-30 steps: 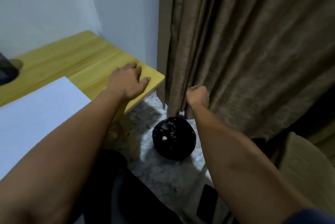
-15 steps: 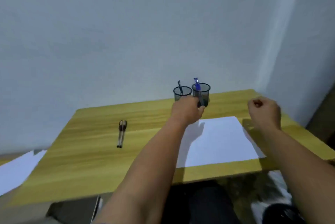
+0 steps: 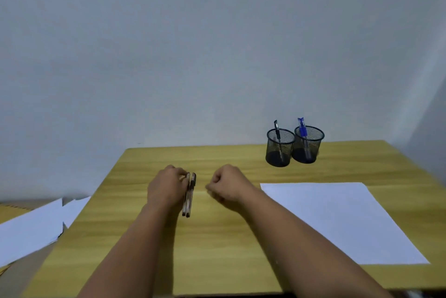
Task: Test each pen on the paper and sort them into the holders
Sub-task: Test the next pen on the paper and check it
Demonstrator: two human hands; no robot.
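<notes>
bench [image 3: 217, 244]: pale wood grain, smooth | holders [image 3: 280, 148]: black metal mesh | paper [image 3: 337, 220]: matt white | pens [image 3: 189, 195]: clear plastic

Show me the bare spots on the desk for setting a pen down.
Bare wood lies between the two pens and the paper, and ahead of them to the holders. Crowded: around the left hand and right hand.
</notes>
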